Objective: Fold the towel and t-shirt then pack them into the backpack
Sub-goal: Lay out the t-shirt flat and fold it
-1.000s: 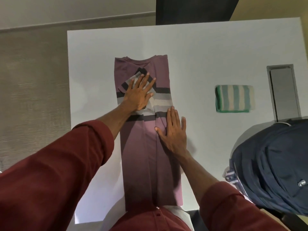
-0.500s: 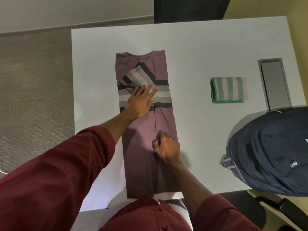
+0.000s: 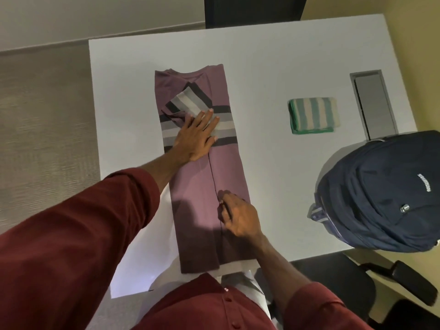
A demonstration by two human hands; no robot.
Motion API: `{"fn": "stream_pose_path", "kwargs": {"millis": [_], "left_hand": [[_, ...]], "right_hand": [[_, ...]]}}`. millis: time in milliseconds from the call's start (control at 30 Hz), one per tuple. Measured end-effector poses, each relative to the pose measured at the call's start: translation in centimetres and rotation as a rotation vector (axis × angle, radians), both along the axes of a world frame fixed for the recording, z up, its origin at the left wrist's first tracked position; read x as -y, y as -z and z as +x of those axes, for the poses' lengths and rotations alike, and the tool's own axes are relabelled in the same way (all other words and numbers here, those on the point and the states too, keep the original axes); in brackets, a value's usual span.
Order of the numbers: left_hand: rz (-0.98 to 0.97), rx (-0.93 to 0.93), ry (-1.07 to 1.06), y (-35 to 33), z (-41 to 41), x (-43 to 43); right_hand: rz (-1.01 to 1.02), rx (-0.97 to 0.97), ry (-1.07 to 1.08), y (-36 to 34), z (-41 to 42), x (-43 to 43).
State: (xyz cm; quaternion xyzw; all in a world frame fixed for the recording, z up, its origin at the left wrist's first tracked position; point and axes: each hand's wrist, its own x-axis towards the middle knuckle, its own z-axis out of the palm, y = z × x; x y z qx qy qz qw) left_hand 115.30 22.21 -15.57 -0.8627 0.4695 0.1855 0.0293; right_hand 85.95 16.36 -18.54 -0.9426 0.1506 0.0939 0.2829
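Right hand (image 3: 240, 217) has slid nearer, fingers curled, pinching t-shirt (image 3: 197, 194) edge.

Small white lettering on the dark navy fabric backpack (image 3: 381, 189) too small to read; its right side cut off by the frame edge. Flat left hand (image 3: 196, 136) hides part of the grey-and-black chest stripes of the folded mauve cotton t-shirt (image 3: 202, 186). Right hand (image 3: 238, 217) fingertips curl out of sight at the centre fold edge; whether they pinch cloth can't be told. White tabletop (image 3: 273, 55) near edge hidden behind the maroon sleeves.
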Motion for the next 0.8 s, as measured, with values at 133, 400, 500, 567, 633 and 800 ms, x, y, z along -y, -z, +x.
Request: {"fn": "stream_pose_path", "kwargs": {"millis": [133, 400, 500, 567, 633, 800], "left_hand": [[0.028, 0.002, 0.197, 1.0, -5.2, -1.8], [0.055, -0.078, 0.094, 1.7, -12.5, -5.4], [0.073, -0.094, 0.102, 1.3, -13.8, -6.2], [0.089, -0.107, 0.093, 1.0, -14.3, -6.5], [0.096, -0.104, 0.092, 0.8, -14.3, -6.4], [0.116, -0.071, 0.101, 0.5, -14.5, -6.3]], "right_hand": [[-0.003, -0.092, 0.040, -0.1, -1.5, -1.1], [-0.152, -0.359, -0.062, -0.5, -3.7, -3.1], [-0.143, -0.383, -0.059, -0.5, -4.5, -4.1], [-0.145, -0.372, -0.069, -0.6, -4.6, -4.6], [-0.130, -0.365, -0.055, -1.1, -4.8, -4.8], [-0.061, -0.408, -0.182, -1.8, -7.1, -5.5]]}}
